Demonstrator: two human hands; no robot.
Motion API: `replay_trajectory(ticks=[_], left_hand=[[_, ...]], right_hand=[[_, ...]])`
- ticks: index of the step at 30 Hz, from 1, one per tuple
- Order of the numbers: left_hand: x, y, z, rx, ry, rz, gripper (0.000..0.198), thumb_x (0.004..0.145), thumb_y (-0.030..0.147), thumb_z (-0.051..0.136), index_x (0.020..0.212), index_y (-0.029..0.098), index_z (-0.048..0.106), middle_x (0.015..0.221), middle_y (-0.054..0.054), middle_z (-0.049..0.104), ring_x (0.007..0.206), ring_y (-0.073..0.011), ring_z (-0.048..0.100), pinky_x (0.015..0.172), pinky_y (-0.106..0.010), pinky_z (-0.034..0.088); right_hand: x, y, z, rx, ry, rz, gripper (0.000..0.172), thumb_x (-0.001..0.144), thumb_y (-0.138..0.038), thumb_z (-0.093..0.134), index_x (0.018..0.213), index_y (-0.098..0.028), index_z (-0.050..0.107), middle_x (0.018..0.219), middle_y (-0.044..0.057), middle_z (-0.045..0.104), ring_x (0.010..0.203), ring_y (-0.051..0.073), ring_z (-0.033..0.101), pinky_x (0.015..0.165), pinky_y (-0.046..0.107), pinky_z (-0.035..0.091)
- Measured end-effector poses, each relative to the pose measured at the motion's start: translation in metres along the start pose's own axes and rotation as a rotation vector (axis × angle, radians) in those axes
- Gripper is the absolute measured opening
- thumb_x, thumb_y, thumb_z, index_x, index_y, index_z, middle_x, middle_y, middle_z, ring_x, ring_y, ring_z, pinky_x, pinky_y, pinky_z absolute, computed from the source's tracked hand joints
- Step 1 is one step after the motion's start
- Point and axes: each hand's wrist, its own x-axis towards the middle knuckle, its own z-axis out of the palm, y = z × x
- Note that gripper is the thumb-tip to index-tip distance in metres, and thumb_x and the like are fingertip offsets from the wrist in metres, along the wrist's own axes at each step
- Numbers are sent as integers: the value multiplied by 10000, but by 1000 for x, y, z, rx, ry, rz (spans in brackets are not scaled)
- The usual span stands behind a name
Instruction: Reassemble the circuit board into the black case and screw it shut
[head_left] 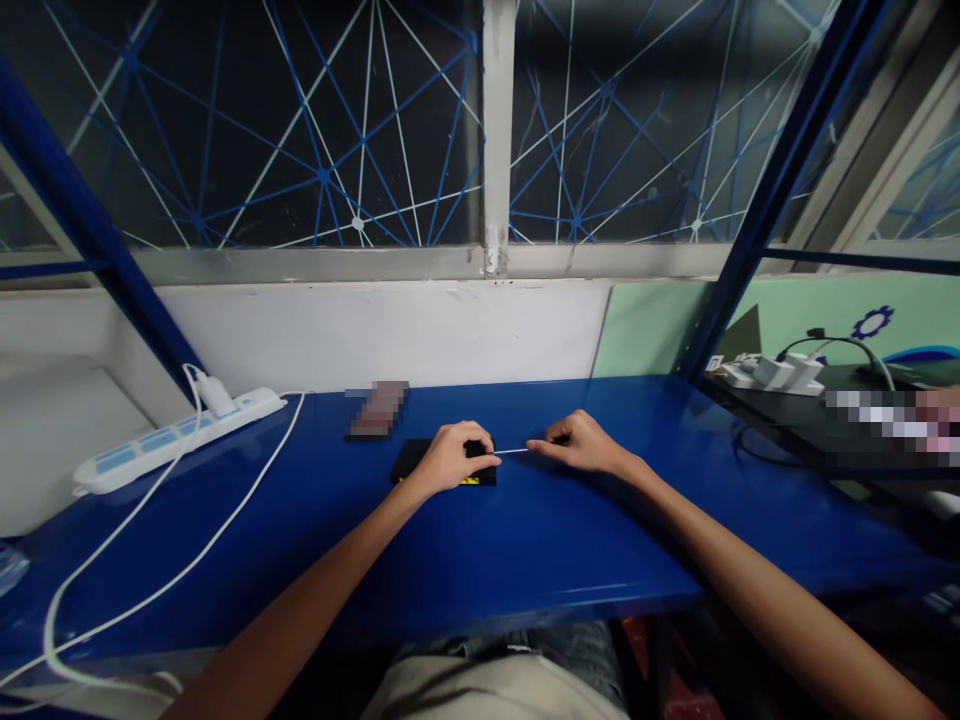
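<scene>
My left hand (456,456) rests over a flat black case (409,458) with yellow marks on its front edge. The fingers and thumb of this hand curve together at the left end of a thin, pale rod (513,451). To the right, my right hand (581,443) is closed, pinching the rod's other end between thumb and fingers. The rod lies level, just above the blue table (525,540). What kind of tool it is does not show. My left hand covers much of the case.
A white power strip (180,440) with a plugged-in adapter and looping white cable (225,525) lies at the left. A blurred-out flat object (379,410) sits behind the case. At right, chargers (787,372) stand on a black surface. Blue frame posts rise at both sides.
</scene>
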Motion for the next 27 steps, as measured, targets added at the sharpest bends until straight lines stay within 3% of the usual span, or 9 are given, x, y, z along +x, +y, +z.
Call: replay_trajectory(ticks=[3,5,8,11,15,20,27], left_hand=[[0,6,-4,14,-53,-6,202,770,401,740,797,202,716,927,-46,691,888,-207,647,832,-322,486],[0,10,-9,39,-120,-27,328,747,473,744,976,239,721,1067,-63,665,978,-238,630,855,-349,488],[-1,13,-15,75,-239,-53,703,671,539,781,1304,331,554,1313,-74,547,1174,-306,536,943,-422,455],[-2,11,-15,131,-339,-101,879,648,553,792,1417,386,403,1414,-78,452,1236,-360,474,965,-488,430],[-2,6,-12,167,-345,-121,817,691,538,772,1411,384,418,1387,-85,473,1206,-360,494,965,-485,423],[-2,3,-8,118,-275,-81,658,671,511,797,1271,340,588,1297,-69,558,1165,-327,537,964,-444,435],[0,6,-17,3,-140,-70,597,675,491,796,1216,308,623,1281,-57,589,1168,-296,549,970,-426,452]], right_hand=[[0,0,0,26,-2,0,592,874,-577,464,458,-161,395,510,-44,251,515,89,191,489,261,156],[0,1,-1,43,-7,2,590,874,-575,465,461,-163,375,516,-44,240,512,86,189,485,258,156],[-1,3,-5,67,-15,17,585,869,-572,467,464,-168,345,520,-44,227,503,80,187,475,253,155],[-1,6,-8,92,-15,37,576,860,-569,471,464,-173,333,512,-43,228,492,76,188,466,251,150],[0,9,-11,124,-18,50,560,856,-554,475,469,-180,319,500,-44,229,481,75,196,457,253,149],[0,12,-10,137,-60,54,540,864,-527,480,477,-183,328,491,-46,249,477,77,199,457,260,157],[0,11,-10,174,-58,67,538,859,-518,493,466,-184,339,485,-46,248,468,77,201,453,264,149]])
